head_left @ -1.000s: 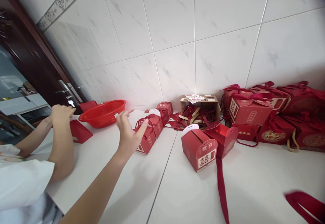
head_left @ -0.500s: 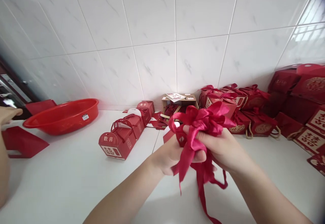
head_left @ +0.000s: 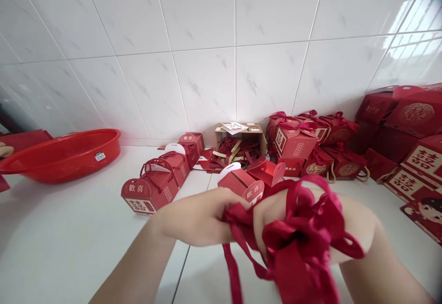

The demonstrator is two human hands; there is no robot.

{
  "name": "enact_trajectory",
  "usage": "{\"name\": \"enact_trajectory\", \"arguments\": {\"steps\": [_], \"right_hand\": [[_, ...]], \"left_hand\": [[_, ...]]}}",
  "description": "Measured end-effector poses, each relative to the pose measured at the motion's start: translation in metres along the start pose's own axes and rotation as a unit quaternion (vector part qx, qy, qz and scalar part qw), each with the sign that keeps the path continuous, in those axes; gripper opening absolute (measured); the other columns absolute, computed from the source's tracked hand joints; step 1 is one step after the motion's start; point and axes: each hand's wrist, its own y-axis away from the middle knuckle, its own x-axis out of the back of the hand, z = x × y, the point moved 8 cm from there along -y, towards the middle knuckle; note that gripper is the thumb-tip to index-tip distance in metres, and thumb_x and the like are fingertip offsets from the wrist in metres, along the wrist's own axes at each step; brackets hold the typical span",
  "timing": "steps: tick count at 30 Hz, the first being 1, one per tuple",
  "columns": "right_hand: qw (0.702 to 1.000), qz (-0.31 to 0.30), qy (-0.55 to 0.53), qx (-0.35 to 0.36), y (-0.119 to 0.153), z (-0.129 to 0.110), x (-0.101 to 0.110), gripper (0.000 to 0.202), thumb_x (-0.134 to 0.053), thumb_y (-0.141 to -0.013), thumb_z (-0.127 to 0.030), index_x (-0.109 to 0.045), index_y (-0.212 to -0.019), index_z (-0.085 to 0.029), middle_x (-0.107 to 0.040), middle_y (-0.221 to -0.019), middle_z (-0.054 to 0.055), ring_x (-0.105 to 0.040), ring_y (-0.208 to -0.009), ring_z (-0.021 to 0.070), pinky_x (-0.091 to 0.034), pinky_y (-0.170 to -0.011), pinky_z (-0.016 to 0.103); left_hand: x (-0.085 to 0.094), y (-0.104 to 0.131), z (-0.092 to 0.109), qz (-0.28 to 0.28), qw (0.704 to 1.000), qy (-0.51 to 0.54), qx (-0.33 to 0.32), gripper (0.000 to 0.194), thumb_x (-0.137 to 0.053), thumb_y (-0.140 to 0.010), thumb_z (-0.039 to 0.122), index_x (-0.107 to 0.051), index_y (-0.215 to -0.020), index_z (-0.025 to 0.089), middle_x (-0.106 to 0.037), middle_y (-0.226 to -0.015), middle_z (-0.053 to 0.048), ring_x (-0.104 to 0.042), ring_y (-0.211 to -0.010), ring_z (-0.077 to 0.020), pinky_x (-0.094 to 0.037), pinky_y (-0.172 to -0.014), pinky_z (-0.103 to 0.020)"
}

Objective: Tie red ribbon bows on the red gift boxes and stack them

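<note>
A bundle of dark red ribbons (head_left: 304, 244) hangs over my right hand (head_left: 352, 221), whose fingers are largely covered by the loops. My left hand (head_left: 203, 214) is closed on a strand at the bundle's left side. Loose ribbon ends dangle over the white table (head_left: 203, 276). Just beyond the hands lie a red box with a white handle (head_left: 238, 182) and an open red box (head_left: 267, 171).
Three red boxes (head_left: 148, 189) stand in a row on the left, past them a red basin (head_left: 69, 157). A cardboard box (head_left: 262, 140) of ribbons and strips is by the tiled wall. Many red gift boxes (head_left: 345, 131) are piled on the right. Another person's fingers (head_left: 6, 151) show far left.
The ribbon bundle has come lower and nearer, and now drapes over my right hand. My left hand has moved left to its edge. The view has shifted, and the person at left is mostly out of frame.
</note>
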Motion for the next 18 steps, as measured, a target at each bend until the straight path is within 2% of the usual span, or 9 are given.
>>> {"name": "enact_trajectory", "arguments": {"steps": [1,2,3,5,8,10,12,15,18], "right_hand": [[0.999,-0.024,0.019,0.015,0.001,-0.003,-0.001,0.017,-0.064,-0.078,-0.032,-0.068,-0.084,-0.017,-0.066,-0.097,0.005,-0.062,-0.088,0.0174,-0.050,-0.080,0.028],[0.998,-0.025,0.045,0.029,0.001,-0.005,0.002,0.016,-0.059,-0.082,-0.029,-0.068,-0.090,-0.018,-0.065,-0.105,0.005,-0.061,-0.096,0.0179,-0.048,-0.087,0.029],[0.996,0.000,0.078,0.036,0.001,-0.005,0.009,0.016,-0.058,-0.084,-0.026,-0.068,-0.094,-0.020,-0.064,-0.111,0.005,-0.060,-0.102,0.0185,-0.046,-0.091,0.029],[0.984,0.112,0.140,0.017,0.001,0.001,0.032,0.016,-0.060,-0.083,-0.022,-0.068,-0.097,-0.022,-0.063,-0.114,0.004,-0.059,-0.105,0.0201,-0.047,-0.090,0.029],[0.945,0.261,0.191,-0.043,0.005,0.014,0.059,0.009,-0.060,-0.080,-0.019,-0.067,-0.085,-0.019,-0.066,-0.097,0.004,-0.061,-0.085,0.0194,-0.051,-0.069,0.027],[0.932,0.313,0.179,-0.039,0.004,0.018,0.065,0.004,-0.061,-0.076,-0.018,-0.063,-0.074,-0.017,-0.062,-0.078,0.002,-0.056,-0.070,0.0155,-0.046,-0.059,0.024],[0.932,0.343,0.118,-0.011,0.000,0.021,0.064,0.010,-0.062,-0.075,-0.019,-0.057,-0.067,-0.016,-0.056,-0.066,0.000,-0.051,-0.064,0.0125,-0.043,-0.055,0.022],[0.945,0.326,-0.020,0.001,-0.011,0.031,0.051,0.007,-0.062,-0.073,-0.018,-0.056,-0.071,-0.015,-0.054,-0.066,-0.002,-0.049,-0.063,0.0105,-0.042,-0.056,0.021],[0.955,0.260,-0.144,-0.021,-0.020,0.043,0.028,0.009,-0.064,-0.069,-0.013,-0.055,-0.071,-0.015,-0.053,-0.066,-0.002,-0.048,-0.062,0.0087,-0.043,-0.058,0.020]], "left_hand": [[0.006,0.005,-0.001,0.013,1.000,-0.017,0.007,0.012,-0.052,-0.079,0.014,-0.062,-0.071,0.018,-0.057,-0.066,0.003,-0.051,-0.058,-0.0096,-0.044,-0.052,-0.018],[0.016,0.009,-0.002,0.052,0.998,-0.040,0.011,0.013,-0.051,-0.081,0.015,-0.063,-0.076,0.018,-0.060,-0.071,0.002,-0.054,-0.063,-0.0111,-0.046,-0.057,-0.019],[0.026,0.013,-0.002,0.097,0.993,-0.062,0.015,0.015,-0.051,-0.084,0.018,-0.065,-0.081,0.019,-0.062,-0.076,0.001,-0.058,-0.070,-0.0130,-0.048,-0.062,-0.020],[0.044,0.020,-0.005,0.175,0.980,-0.096,0.023,0.017,-0.051,-0.088,0.026,-0.068,-0.088,0.023,-0.065,-0.084,0.000,-0.061,-0.081,-0.0166,-0.050,-0.072,-0.023],[0.063,0.027,-0.006,0.271,0.953,-0.132,0.022,0.020,-0.056,-0.086,0.039,-0.071,-0.089,0.027,-0.066,-0.098,-0.002,-0.062,-0.091,-0.0208,-0.052,-0.078,-0.029],[0.068,0.030,-0.001,0.319,0.936,-0.149,-0.003,0.020,-0.058,-0.085,0.043,-0.073,-0.087,0.029,-0.063,-0.112,-0.003,-0.061,-0.101,-0.0235,-0.052,-0.085,-0.033],[0.068,0.033,0.010,0.370,0.912,-0.173,-0.043,0.018,-0.060,-0.084,0.041,-0.072,-0.083,0.028,-0.056,-0.128,-0.003,-0.053,-0.118,-0.0270,-0.046,-0.098,-0.039],[0.055,0.029,0.027,0.381,0.892,-0.216,-0.112,0.012,-0.061,-0.085,0.034,-0.066,-0.079,0.024,-0.043,-0.145,-0.001,-0.035,-0.134,-0.0292,-0.033,-0.111,-0.046],[0.032,0.014,0.037,0.300,0.910,-0.207,-0.200,0.010,-0.066,-0.082,0.030,-0.061,-0.086,0.022,-0.041,-0.147,-0.005,-0.036,-0.133,-0.0278,-0.030,-0.112,-0.046]]}}
